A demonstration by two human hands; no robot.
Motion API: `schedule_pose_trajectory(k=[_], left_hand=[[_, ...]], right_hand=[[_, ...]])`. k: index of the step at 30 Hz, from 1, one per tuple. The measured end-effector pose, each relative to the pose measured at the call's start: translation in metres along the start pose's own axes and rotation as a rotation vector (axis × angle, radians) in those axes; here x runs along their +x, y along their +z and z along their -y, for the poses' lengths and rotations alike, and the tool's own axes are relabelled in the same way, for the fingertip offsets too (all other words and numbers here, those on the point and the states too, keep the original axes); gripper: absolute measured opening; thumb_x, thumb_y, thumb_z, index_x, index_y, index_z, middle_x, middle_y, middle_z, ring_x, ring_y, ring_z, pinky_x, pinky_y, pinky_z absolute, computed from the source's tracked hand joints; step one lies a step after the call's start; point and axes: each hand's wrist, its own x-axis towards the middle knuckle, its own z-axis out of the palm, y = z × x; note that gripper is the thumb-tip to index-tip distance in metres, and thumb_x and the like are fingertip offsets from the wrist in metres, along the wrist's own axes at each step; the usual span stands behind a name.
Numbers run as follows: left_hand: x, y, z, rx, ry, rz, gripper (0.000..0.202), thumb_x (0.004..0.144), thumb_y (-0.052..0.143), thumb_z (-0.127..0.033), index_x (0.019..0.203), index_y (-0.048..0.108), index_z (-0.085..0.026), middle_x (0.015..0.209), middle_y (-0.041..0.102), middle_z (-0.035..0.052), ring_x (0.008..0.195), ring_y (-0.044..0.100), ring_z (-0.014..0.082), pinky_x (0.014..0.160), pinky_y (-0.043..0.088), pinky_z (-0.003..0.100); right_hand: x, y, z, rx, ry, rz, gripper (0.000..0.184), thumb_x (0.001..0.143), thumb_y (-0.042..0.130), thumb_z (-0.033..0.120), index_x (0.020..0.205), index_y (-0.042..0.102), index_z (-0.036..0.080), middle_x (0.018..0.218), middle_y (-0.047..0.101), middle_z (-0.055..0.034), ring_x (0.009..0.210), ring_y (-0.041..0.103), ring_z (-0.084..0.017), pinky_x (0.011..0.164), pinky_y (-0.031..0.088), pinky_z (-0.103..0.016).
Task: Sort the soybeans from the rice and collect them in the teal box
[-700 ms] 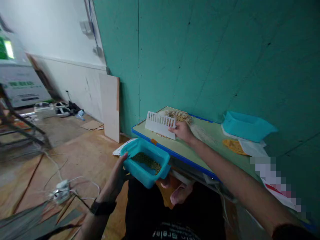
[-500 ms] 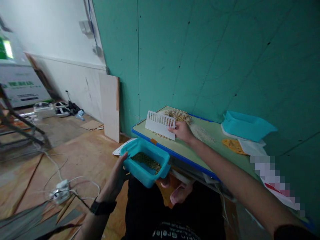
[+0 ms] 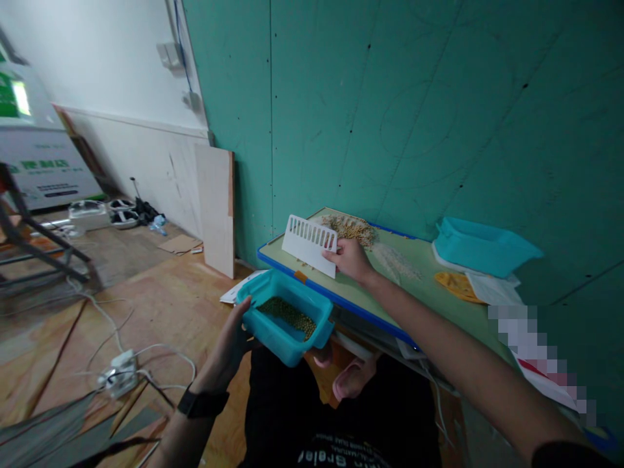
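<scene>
My left hand (image 3: 236, 335) grips the left end of a teal plastic bin (image 3: 287, 348), held just below the table's front edge. Green and tan beans (image 3: 287, 312) lie across its bottom. In my right hand (image 3: 351, 259) is a white slotted scraper (image 3: 308, 250), pinched at its right end and standing on edge on the table (image 3: 414, 260). A few beans show under its lower edge. Behind it lies a pile of tan beans (image 3: 351, 227), with pale grains (image 3: 394, 260) spread to the right.
A second teal bin (image 3: 487, 250) stands at the table's right, by a yellow cloth (image 3: 458, 286) and white sheets. The green wall (image 3: 390, 117) rises behind the table. A power strip (image 3: 119, 374) with cables lies on the floor at left.
My right hand has drawn the scraper slightly toward the table's front edge. Fewer beans show below it. The bin in my left hand has hardly moved.
</scene>
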Motion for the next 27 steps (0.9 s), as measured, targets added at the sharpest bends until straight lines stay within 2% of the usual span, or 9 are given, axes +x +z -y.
schedule_pose_trajectory(k=[6,11,18,23,27], left_hand=[[0.007,-0.001,0.0,0.011,-0.057,0.0,0.058,0.085,0.066,-0.058,0.137,0.06,-0.033,0.112,0.068,0.0055,0.092,0.065,0.0236,0.072,0.059,0.037],[0.011,-0.003,0.0,0.001,-0.062,0.01,0.059,0.084,0.068,-0.059,0.134,0.063,-0.029,0.095,0.068,0.0047,0.081,0.064,0.0222,0.07,0.058,0.036],[0.013,-0.002,-0.003,0.005,-0.064,-0.025,0.055,0.081,0.071,-0.059,0.126,0.066,-0.028,0.085,0.064,0.0013,0.074,0.062,0.0193,0.066,0.057,0.034],[0.015,-0.003,-0.006,-0.004,-0.037,-0.014,0.051,0.082,0.071,-0.056,0.124,0.066,-0.028,0.091,0.065,0.0017,0.077,0.063,0.0191,0.069,0.059,0.035],[0.013,0.0,-0.009,0.002,-0.036,-0.017,0.051,0.082,0.072,-0.055,0.124,0.066,-0.027,0.09,0.065,0.002,0.08,0.064,0.0193,0.066,0.057,0.032]], right_hand=[[-0.003,0.006,0.008,-0.022,-0.014,-0.006,0.015,0.075,0.081,0.024,0.089,0.079,0.018,0.082,0.08,-0.0077,0.082,0.077,-0.026,0.074,0.062,-0.034],[-0.006,0.01,0.016,-0.041,-0.017,-0.009,0.014,0.076,0.08,0.023,0.09,0.079,0.018,0.083,0.081,-0.008,0.081,0.078,-0.025,0.072,0.061,-0.032],[-0.021,0.009,0.024,-0.074,-0.056,0.01,0.015,0.079,0.077,0.023,0.094,0.08,0.019,0.092,0.081,-0.0087,0.086,0.077,-0.024,0.076,0.06,-0.031],[-0.027,0.006,0.031,-0.087,-0.07,0.017,0.015,0.081,0.076,0.023,0.094,0.08,0.019,0.094,0.081,-0.0083,0.086,0.077,-0.024,0.076,0.06,-0.03],[-0.035,0.007,0.034,-0.03,-0.07,0.032,0.014,0.081,0.075,0.023,0.094,0.08,0.02,0.096,0.081,-0.0083,0.086,0.077,-0.025,0.075,0.06,-0.03]])
